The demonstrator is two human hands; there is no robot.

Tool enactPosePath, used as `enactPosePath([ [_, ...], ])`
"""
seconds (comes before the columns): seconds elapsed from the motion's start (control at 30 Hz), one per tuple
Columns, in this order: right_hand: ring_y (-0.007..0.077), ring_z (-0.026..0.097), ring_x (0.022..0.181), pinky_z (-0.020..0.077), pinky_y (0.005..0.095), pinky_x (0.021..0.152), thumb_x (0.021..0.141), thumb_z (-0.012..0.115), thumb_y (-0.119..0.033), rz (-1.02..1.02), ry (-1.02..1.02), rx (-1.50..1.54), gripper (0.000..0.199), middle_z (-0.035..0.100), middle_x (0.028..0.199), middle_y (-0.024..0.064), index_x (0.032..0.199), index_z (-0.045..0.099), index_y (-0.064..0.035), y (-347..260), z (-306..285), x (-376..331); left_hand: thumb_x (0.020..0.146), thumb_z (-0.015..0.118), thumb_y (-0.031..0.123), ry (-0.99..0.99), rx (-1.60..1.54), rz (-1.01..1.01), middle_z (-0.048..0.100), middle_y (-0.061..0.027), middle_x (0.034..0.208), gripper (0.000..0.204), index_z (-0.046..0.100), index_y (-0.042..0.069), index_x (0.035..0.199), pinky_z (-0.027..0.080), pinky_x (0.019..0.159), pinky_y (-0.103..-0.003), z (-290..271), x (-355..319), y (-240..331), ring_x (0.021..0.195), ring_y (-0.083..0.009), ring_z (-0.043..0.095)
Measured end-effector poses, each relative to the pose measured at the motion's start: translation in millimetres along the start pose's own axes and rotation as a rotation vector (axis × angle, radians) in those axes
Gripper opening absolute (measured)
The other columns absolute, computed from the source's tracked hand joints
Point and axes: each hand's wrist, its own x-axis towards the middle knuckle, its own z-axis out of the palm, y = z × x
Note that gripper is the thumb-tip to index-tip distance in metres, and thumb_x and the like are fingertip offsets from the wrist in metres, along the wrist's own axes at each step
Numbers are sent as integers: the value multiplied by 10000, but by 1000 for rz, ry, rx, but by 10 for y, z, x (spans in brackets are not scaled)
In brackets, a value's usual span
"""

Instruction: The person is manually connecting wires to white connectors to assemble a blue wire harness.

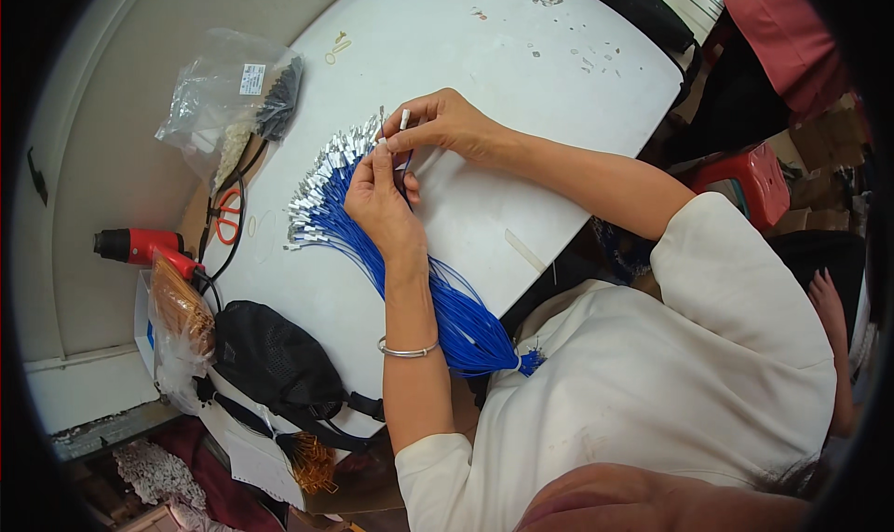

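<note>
A large bundle of thin blue wires (463, 318) lies across the table's near edge, its tied end close to my body. At the far end, the wires fan out into many white connectors (321, 180). My left hand (384, 201) is over the fan, with thumb and fingers closed in a pinch on a wire near a white connector. Meeting it from the right, my right hand (452, 129) is closed too, with a white-ended wire (405, 119) standing up between its fingers. The exact contact between the fingertips is partly hidden.
The white table (447, 57) holds a clear bag of dark and cream parts (233, 103), orange-handled scissors (227, 217), a red heat gun (149, 246), a bagged brown bundle (182, 308) and a black bag (279, 360). At right stands a red stool (759, 187) near another person's pink garment (787, 38).
</note>
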Motion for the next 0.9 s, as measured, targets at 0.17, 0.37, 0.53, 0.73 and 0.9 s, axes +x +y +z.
enactPosePath([
  [0.17,134,633,717,516,228,708,812,734,-110,-21,53,17,140,698,859,111,899,715,-3,24,-13,15,959,589,159,-22,0,-39,669,-81,786,177,658,-4,969,374,438,-169,-2,17,2,529,-63,499],
  [0.37,133,629,722,511,220,712,806,739,-103,-3,173,56,138,698,848,105,904,720,-8,40,1,24,962,589,167,21,18,-54,663,-73,785,180,646,-1,992,360,432,-161,4,34,-30,527,-50,481],
  [0.53,125,624,753,501,207,729,808,740,-106,10,95,13,116,697,855,95,888,724,-22,-1,16,4,961,588,164,23,69,-19,659,-69,788,173,641,4,996,341,433,-152,15,5,-6,526,-36,454],
  [0.73,120,618,785,487,202,756,811,745,-116,-46,124,2,106,695,830,79,874,728,-33,53,16,21,962,585,167,18,64,-34,657,-62,795,169,642,12,998,312,440,-142,6,21,-39,526,-23,419],
  [0.9,114,606,770,479,211,754,813,750,-127,-27,208,49,103,693,799,61,872,731,-45,76,-10,34,966,581,174,22,87,-56,652,-50,786,171,645,20,1001,287,447,-137,19,15,-26,529,-17,403],
])
